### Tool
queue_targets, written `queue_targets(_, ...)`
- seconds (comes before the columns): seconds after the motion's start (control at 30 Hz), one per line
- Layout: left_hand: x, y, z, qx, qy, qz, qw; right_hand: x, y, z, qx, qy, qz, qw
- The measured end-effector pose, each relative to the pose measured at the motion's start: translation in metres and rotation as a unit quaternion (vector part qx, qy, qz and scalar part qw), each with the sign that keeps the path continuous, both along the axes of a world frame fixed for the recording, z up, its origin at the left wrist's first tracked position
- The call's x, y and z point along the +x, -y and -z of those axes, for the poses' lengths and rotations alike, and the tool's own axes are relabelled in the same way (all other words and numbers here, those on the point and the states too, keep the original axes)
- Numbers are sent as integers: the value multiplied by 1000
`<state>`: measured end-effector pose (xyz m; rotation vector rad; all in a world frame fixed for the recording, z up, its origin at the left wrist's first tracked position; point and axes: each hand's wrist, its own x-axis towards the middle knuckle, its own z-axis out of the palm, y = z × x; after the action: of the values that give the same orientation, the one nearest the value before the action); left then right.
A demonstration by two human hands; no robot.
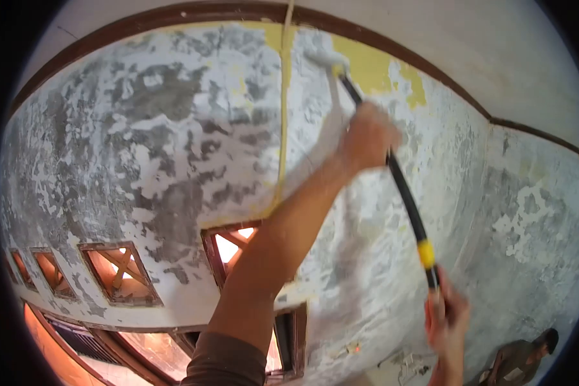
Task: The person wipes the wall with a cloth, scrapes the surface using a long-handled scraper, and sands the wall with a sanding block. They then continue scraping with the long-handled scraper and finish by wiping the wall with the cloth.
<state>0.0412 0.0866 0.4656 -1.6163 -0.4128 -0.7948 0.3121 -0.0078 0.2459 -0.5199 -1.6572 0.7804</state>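
Observation:
A paint roller (323, 58) with a pale sleeve lies against the upper wall, just below the brown trim, somewhat blurred. Its long black pole (405, 193) has a yellow collar and slants down to the right. My left hand (368, 136) is wrapped round the pole's upper part, with the forearm reaching up across the view. Lower down, my right hand (447, 315) grips the pole's bottom end below the yellow collar. Around the roller, the wall (367, 212) is patchy white and grey, with yellow paint (367, 64) beside it.
A yellowish conduit (283, 128) runs down the wall left of the roller. Brown trim (392, 44) borders the ceiling (469, 51). Small framed vents (120, 273) sit above a window (154, 347). Another person (521, 360) is at the lower right, near wires (408, 367).

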Motion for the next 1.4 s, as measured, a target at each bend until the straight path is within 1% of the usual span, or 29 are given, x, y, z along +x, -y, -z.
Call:
queue_targets(0.03,2,-2,-13,5,6,-38,999,10,7,4,-14,8,4,1000)
queue_targets(0.13,19,-9,12,-18,3,-14,1000,28,11,-13,-95,3,-4,995)
queue_targets(0.17,25,-25,37,-53,0,32,998,37,9,5,-98,16,3,995)
queue_targets(0.23,37,-41,71,-86,-9,12,996,40,-1,50,-105,9,13,994)
queue_targets(0.3,40,-42,76,-102,-10,-6,995,36,-17,56,-106,-11,24,994)
queue_targets(0.33,38,-45,75,-125,-9,-21,992,32,-24,53,-98,-13,19,995)
queue_targets(0.37,34,-57,65,-78,-34,-13,996,29,-29,52,-95,-15,15,995)
queue_targets(0.4,32,-61,57,-83,-32,-11,996,29,-34,47,-99,-13,17,995)
queue_targets(0.47,40,-58,50,-78,-26,58,995,39,-39,36,-113,-1,6,994)
queue_targets(0.53,36,-61,56,-80,-9,59,995,24,-39,53,-97,-24,27,995)
queue_targets(0.6,19,-75,49,-74,-69,11,995,3,-39,53,-74,-1,41,996)
queue_targets(0.63,21,-70,21,-39,-63,-31,997,-18,-43,24,-61,-8,44,997)
queue_targets(0.67,21,-65,4,-73,-63,-54,994,-15,-42,23,-57,-4,49,997)
queue_targets(0.73,23,-66,17,-53,-60,-16,997,-10,-43,25,-88,-33,19,995)
queue_targets(0.77,24,-68,32,-75,-46,21,996,-4,-37,40,-90,-39,30,995)
queue_targets(0.8,29,-63,46,-87,-38,-4,995,-9,-36,35,-84,-35,28,995)
queue_targets(0.87,20,-67,20,4,-41,-63,997,-17,-31,23,-63,-17,57,996)
queue_targets(0.9,24,-67,16,2,-33,-55,998,-35,-28,-6,-83,-11,70,994)
queue_targets(0.93,25,-63,1,-3,-38,-39,999,-28,-31,-9,-73,-5,72,995)
queue_targets(0.97,24,-57,-2,-19,-46,-29,998,-16,-33,-2,-75,-3,62,995)
queue_targets(1.03,36,-57,34,-67,-45,-10,997,18,-26,32,-74,16,48,996)
queue_targets(1.07,35,-58,49,-107,-27,6,994,11,-28,28,-72,20,47,996)
queue_targets(1.1,30,-67,36,-39,-45,-10,998,0,-26,25,-80,24,70,994)
queue_targets(1.17,31,-65,16,-60,-27,-23,998,-2,-44,9,-79,20,85,993)
queue_targets(1.2,35,-68,19,-57,-21,-34,998,8,-39,12,-88,23,81,993)
queue_targets(1.27,39,-69,36,-46,-21,16,999,24,-24,17,-53,55,79,994)
queue_targets(1.3,36,-63,40,-104,-27,-34,994,21,-29,27,-79,36,75,993)
queue_targets(1.33,32,-62,32,-111,-20,-29,993,9,-36,25,-85,44,80,992)
queue_targets(1.4,26,-68,-15,-60,-64,-81,993,-20,-56,-5,-69,-11,71,995)
